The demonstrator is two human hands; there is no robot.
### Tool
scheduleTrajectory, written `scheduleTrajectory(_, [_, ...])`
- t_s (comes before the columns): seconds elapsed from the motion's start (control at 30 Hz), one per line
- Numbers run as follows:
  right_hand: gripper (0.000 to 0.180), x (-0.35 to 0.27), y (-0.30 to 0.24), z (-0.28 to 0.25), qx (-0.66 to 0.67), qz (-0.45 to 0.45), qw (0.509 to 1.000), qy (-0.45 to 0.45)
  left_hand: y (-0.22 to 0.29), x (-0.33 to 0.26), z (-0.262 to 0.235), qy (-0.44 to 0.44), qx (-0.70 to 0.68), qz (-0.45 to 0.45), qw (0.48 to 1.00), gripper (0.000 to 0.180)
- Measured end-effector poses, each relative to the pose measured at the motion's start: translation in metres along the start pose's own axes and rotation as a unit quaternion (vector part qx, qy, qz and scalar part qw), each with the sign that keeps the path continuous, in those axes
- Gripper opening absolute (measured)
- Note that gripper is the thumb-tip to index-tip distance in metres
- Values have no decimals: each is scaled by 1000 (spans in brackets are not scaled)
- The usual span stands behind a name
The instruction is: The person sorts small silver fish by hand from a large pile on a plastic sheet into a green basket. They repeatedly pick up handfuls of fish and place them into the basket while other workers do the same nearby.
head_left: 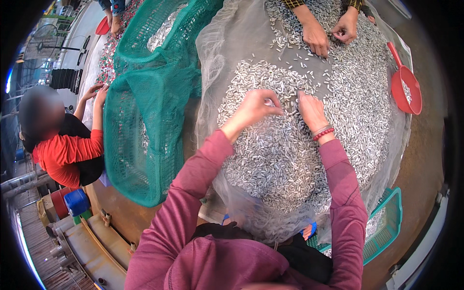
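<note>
Silver pieces (pixel 275 164) lie spread over the netting (pixel 210 79), seemingly so that the left hand (pixel 258 107) and right hand (pixel 311 110) reach them easily (whether either grip grasps any, I cannot tell).

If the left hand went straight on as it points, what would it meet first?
Likely the right hand, just across some silvery pieces; it might brush those first, as its height is unclear.

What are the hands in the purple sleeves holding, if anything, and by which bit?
I can't tell. The left hand and right hand are at the small silvery pieces, but anything pinched there is too small to make out.
</note>
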State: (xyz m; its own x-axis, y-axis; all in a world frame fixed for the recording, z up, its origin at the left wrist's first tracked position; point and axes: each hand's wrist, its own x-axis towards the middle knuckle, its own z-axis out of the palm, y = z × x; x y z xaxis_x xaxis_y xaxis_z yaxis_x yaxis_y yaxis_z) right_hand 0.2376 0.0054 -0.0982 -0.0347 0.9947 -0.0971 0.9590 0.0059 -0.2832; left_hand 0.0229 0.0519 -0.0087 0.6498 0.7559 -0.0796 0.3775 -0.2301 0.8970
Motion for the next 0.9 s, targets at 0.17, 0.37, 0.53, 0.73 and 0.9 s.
scheduleTrajectory(0.17, [14, -23, 12, -38, 596, 177, 780, -63, 6, -9, -62, -27, -411, -114, 904, 19])
scheduleTrajectory(0.37, [18, -82, 12, -89, 928, -3, 362, -88, -3, 13, -67, -52, -602, 8, 797, 22])
scheduleTrajectory(0.53, [20, -104, 12, -97, 915, 67, 393, -60, -24, 38, -52, -36, -477, -112, 871, 14])
scheduleTrajectory(0.73, [27, -121, 9, -102, 867, 120, 481, -52, -60, 25, -27, -39, 360, 26, 932, 14])
scheduleTrajectory(0.9, [27, -132, 0, -114, 862, 124, 487, -67, -53, -9, 24, -74, 458, 75, 883, 6])
